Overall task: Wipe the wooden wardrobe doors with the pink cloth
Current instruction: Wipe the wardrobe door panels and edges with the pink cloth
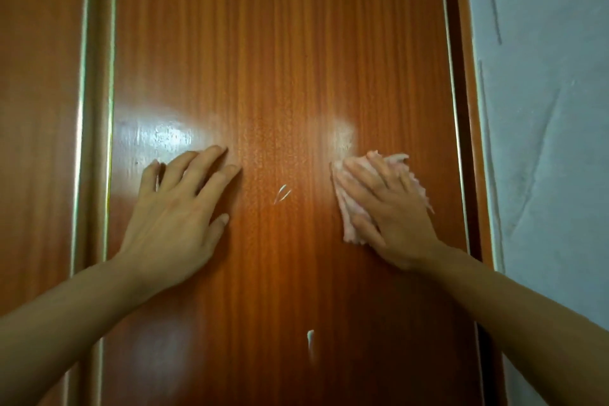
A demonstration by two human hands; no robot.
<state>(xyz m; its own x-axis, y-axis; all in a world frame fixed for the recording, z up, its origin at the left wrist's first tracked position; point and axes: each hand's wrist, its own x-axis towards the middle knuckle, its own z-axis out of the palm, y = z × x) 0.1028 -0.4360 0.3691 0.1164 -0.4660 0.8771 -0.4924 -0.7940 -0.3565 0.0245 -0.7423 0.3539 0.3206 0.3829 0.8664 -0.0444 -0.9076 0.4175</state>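
The right hand point(392, 204), right of centre in the frame, lies flat with its fingers spread and nearly straight over a crumpled, fluffy pale pink cloth point(352, 217), pressing it against the glossy reddish-brown wooden wardrobe door point(280, 59); the grip here is open and flat, a palm press and no pinch, with the cloth's frayed edges showing beyond the fingertips at the top, along the thumb side to the left and past the little finger on the right. The left hand point(179, 214), left of centre at about the same height, rests bare on the same door panel, its grip likewise open, fingers straight and fanned toward the upper right, thumb out to the side, holding nothing. Both bare forearms run in from the lower corners of the frame. Between the two hands the door carries two small pale curved scratches point(282, 193), and lower down, near the bottom centre, a short whitish vertical mark point(310, 338). Bright hazy reflections sit on the varnish just above each hand, the larger one above the left hand. The panel's grain runs vertically. Along its left edge stands a rounded wooden moulding with a shiny pale strip point(95, 109), and beyond it, at the far left of the frame, another wooden door panel point(36, 92). Along the right edge a dark gap and a narrow wooden frame edge point(464, 109) meet a pale grey-blue wall point(547, 125) marked with faint lines and scuffs
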